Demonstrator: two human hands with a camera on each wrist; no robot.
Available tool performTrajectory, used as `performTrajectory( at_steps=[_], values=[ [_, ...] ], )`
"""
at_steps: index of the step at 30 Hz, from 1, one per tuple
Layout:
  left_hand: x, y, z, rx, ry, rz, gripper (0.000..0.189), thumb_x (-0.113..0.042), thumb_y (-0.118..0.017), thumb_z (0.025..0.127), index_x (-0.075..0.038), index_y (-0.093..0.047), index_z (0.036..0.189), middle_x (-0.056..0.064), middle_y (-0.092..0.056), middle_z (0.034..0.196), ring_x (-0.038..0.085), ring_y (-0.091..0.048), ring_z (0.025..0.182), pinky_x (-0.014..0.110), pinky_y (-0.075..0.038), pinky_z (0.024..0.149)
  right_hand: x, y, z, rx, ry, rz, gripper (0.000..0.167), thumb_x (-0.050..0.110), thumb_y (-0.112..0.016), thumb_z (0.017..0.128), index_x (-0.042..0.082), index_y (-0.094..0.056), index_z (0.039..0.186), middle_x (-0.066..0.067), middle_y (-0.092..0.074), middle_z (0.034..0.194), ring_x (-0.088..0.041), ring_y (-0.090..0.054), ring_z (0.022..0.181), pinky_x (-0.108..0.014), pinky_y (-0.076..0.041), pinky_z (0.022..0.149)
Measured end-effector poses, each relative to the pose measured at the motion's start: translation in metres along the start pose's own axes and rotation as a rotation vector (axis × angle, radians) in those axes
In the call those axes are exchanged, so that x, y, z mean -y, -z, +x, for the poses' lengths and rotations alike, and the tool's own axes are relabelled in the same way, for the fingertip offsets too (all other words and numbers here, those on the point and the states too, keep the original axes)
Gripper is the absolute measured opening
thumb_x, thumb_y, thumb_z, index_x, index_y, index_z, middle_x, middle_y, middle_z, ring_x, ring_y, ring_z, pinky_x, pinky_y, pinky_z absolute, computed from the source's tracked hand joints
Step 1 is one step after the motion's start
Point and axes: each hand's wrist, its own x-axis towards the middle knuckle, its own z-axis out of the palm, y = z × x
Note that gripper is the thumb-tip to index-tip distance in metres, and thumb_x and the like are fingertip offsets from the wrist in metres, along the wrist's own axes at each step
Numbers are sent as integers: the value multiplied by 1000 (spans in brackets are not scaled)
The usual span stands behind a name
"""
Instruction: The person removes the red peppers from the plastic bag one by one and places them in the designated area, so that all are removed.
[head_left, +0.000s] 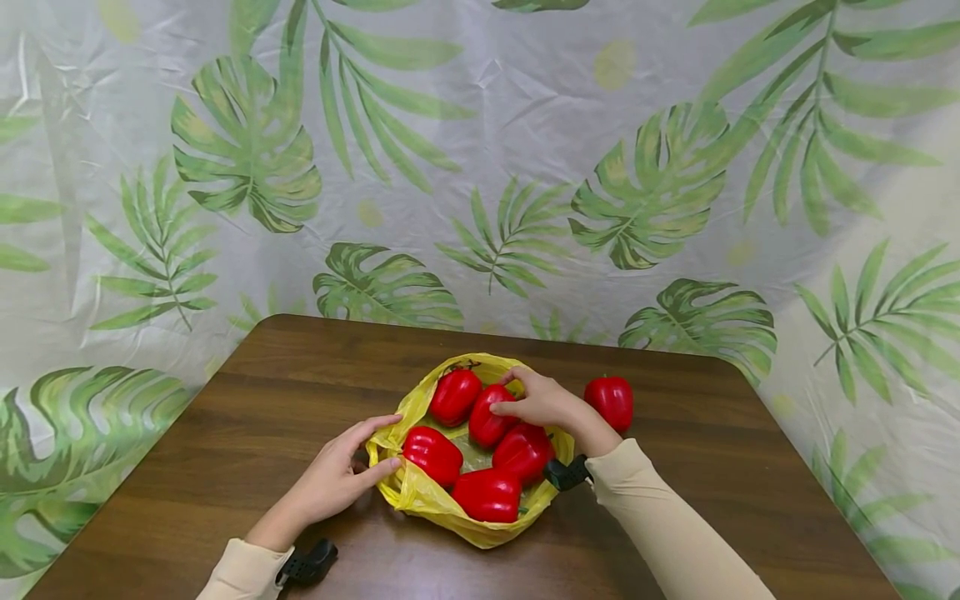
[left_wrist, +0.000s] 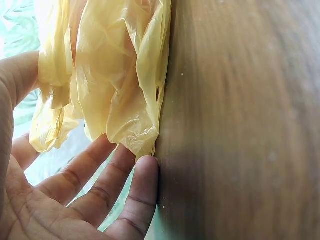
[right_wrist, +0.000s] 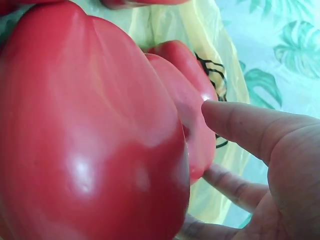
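Note:
Several red bell peppers sit inside an opened yellow plastic bag (head_left: 442,518). With its thumb and fingers on either side, my right hand (head_left: 543,404) holds the middle bell pepper (head_left: 489,421) in the bag. In the right wrist view, the thumb tip rests on that pepper (right_wrist: 175,90), partly hidden behind a larger, nearer bell pepper (right_wrist: 85,130). My left hand (head_left: 337,467) touches the bag's left rim, thumb and index finger extended. The left wrist view shows its fingers (left_wrist: 137,195) relaxed against the outside of the crinkled bag (left_wrist: 110,70).
Another red bell pepper (head_left: 609,402) stands on the brown wooden table (head_left: 315,375), outside the bag and just beyond the right wrist. A leaf-patterned cloth (head_left: 480,150) hangs behind the table.

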Motion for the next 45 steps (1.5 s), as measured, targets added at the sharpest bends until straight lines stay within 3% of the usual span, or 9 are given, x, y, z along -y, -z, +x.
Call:
performTrajectory(
  at_steps=[3,6,12,26,31,45],
  values=[
    [0,0,0,1,-1,0,58,-32,-77,101,-17,-58,154,11,-61,155,13,-63,114,24,-59,74,0,-2,1,4,14,20,45,31,-79,99,11,-61,135,-12,-65,108,-23,-55,90,-34,-47,76],
    [-1,0,0,1,-2,0,58,-32,-77,101,-17,-58,154,12,-61,156,14,-63,115,24,-59,74,1,-4,1,16,29,45,44,28,-79,99,10,-61,135,-11,-65,102,-21,-55,83,-31,-46,71],
    [-1,1,0,2,1,1,59,-32,-77,101,-18,-58,155,12,-61,155,14,-64,112,24,-59,74,2,-7,2,13,61,77,41,23,-79,99,9,-62,134,-15,-71,116,-20,-65,90,-32,-54,76],
    [-2,0,0,-2,1,-4,58,-32,-77,101,-17,-58,154,14,-62,154,12,-66,110,24,-60,74,2,-16,2,21,160,3,42,28,-80,97,13,-65,134,-14,-70,118,-23,-63,102,-35,-53,82],
    [-2,0,0,-9,-2,-5,57,-32,-77,101,-17,-59,154,14,-63,153,12,-67,109,24,-60,74,2,-18,2,45,175,14,42,30,-78,99,14,-65,135,-15,-69,124,-24,-63,106,-39,-54,87],
    [-2,0,0,-7,-2,2,57,-32,-77,101,-18,-59,153,13,-63,153,12,-66,109,24,-59,74,4,-22,3,0,171,18,41,31,-79,98,17,-67,135,-12,-69,125,-24,-62,109,-37,-54,86]
  ],
)
